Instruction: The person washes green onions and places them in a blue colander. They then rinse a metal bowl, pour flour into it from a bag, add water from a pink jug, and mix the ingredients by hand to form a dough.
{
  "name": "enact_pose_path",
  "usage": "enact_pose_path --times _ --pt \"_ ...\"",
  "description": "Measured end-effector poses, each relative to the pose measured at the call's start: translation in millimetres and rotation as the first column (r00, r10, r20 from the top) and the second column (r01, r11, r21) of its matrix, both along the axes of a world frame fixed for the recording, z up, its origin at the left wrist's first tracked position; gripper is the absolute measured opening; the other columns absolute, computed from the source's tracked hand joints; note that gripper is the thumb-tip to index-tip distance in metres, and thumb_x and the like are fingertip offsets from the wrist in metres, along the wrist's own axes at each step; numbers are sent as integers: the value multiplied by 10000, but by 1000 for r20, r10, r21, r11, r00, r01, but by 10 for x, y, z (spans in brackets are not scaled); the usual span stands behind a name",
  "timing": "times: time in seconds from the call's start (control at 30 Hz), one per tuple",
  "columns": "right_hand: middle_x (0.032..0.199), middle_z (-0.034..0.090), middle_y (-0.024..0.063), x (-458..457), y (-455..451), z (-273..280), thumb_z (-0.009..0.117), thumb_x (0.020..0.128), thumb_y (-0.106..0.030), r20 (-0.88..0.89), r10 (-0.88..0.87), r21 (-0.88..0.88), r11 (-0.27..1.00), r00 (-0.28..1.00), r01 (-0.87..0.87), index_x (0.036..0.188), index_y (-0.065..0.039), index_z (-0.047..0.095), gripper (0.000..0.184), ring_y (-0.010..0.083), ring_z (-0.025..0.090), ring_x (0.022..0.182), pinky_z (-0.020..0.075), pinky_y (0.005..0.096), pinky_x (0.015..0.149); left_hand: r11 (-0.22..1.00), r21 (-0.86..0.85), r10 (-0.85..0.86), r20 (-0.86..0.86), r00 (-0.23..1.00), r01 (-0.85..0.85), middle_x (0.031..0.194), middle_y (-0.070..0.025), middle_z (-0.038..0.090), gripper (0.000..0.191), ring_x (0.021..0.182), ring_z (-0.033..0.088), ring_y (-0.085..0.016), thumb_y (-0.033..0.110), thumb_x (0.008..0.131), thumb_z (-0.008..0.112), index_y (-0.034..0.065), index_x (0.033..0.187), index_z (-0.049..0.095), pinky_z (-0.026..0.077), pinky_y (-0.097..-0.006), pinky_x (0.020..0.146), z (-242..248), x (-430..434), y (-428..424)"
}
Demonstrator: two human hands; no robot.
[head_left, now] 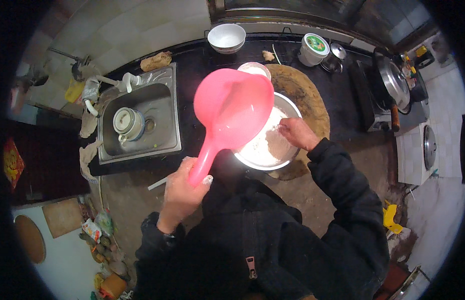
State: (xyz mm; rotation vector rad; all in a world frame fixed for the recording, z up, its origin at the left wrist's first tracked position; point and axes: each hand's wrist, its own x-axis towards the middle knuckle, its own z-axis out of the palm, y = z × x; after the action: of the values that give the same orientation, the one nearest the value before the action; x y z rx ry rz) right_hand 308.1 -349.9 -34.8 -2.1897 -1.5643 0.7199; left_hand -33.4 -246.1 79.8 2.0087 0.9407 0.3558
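Note:
My left hand (pixel 185 191) is closed around the handle of a pink plastic water ladle (pixel 236 108), which is held tilted over the left part of a white-rimmed basin (pixel 295 108). White flour (pixel 264 150) lies in the basin. At the basin's right side, my right hand (pixel 298 133) reaches in at the flour with its fingers curled; whether they hold anything is hidden. The basin rests on a round wooden chopping board (pixel 315 99). Behind the ladle, a smaller bowl of white powder (pixel 256 68) shows partly.
A steel sink (pixel 138 152) with a lidded container (pixel 125 122) in it is on the left. At the counter's back stand a white bowl (pixel 226 37), a lidded white tub (pixel 313 50) and a small lidded pot (pixel 334 58). A wok with a lid (pixel 393 82) sits on the right stove.

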Motion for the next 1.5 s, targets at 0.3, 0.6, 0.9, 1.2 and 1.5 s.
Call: enact_pose_path --times 0.3,0.6,0.9,1.2,1.5 --pt "920 644 257 -62 -18 -22 561 855 -114 -36 -25 29 999 999 26 901 21 660 174 418 627 864 498 475 764 986 140 -94 1 996 93 820 -156 619 259 737 626 -314 112 805 661 23 1036 585 498 -377 678 -80 72 -20" --pt "988 633 261 -467 285 -216 589 826 -124 -129 438 -308 835 890 -456 1136 -24 630 328 401 611 988 474 458 893 682 -714 502 295 813 -162 705 -10 541 141 493 472 -66 70 865 618 29 977 543 359 -202 444 -562 -31 446" --pt "1139 581 201 -514 228 -183 598 795 -136 18 646 -355 718 763 -599 1219 -51 597 432 373 552 1094 483 451 904 589 -779 595 235 769 -218 719 -20 559 117 481 477 -80 135 891 614 68 947 537 361 -213 420 -1510 -76 779" --pt "1196 504 261 34 382 -393 625 815 -144 133 255 -249 944 958 -216 1239 -20 517 456 412 544 1098 451 457 947 589 -775 590 217 778 -230 725 -45 614 164 504 533 -95 201 905 620 53 952 567 393 -222 429 -1840 -67 808" --pt "1163 551 223 -78 -14 -398 599 825 -172 -4 496 -419 788 868 -452 1207 -17 543 416 408 549 1086 466 443 931 873 -39 488 100 867 -486 845 -97 647 294 684 619 -222 260 910 617 23 1081 589 484 -359 630 -1781 -50 722"
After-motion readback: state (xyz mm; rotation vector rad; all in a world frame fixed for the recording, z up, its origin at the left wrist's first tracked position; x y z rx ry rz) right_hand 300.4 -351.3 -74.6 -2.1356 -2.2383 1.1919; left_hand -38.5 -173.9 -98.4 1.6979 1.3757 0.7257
